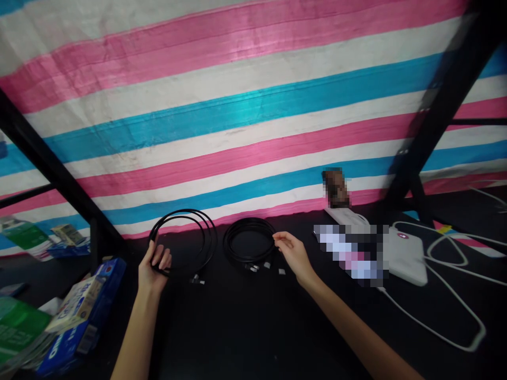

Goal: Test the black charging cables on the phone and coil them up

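Two coils of black cable lie on a black table (245, 327). My left hand (155, 266) is closed around the near edge of the left coil (186, 235), whose plug rests on the table beside it. My right hand (291, 253) pinches the right edge of the right coil (247, 240), fingers pressed together on the strands. Several small silver connector ends (266, 266) of that coil lie just in front of it, between my two hands.
A white power strip (410, 253) with white cords (455, 295) sits at the right. Blue and green boxes (75, 316) are stacked at the left edge. A striped pink, blue and white tarp (237, 105) hangs behind, with black frame bars (439, 111) on both sides.
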A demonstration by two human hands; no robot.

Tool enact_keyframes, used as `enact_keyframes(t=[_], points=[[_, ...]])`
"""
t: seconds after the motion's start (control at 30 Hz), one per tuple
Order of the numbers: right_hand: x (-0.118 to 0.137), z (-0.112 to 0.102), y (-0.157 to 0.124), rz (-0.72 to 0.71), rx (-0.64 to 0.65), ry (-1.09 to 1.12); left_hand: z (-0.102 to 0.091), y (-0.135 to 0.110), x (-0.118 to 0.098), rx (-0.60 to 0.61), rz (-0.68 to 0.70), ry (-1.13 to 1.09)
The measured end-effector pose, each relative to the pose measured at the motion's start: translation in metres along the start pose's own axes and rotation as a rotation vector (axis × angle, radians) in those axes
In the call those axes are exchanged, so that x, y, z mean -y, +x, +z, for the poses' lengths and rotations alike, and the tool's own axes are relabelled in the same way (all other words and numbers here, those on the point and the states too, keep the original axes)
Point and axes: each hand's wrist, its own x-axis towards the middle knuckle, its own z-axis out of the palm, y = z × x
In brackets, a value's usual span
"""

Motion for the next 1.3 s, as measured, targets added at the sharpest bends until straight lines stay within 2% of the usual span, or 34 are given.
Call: enact_keyframes(t=[0.2,0.67,1.3], points=[[-0.001,0.000,0.000,-0.001,-0.004,-0.002,0.002,-0.003,-0.003,0.010,-0.013,0.007],[-0.001,-0.001,-0.001,-0.010,0.006,-0.020,0.000,-0.006,-0.008,0.042,-0.024,-0.127],[0.001,-0.001,-0.001,-0.010,0.013,-0.029,0.001,-0.011,-0.002,0.074,-0.083,-0.197]])
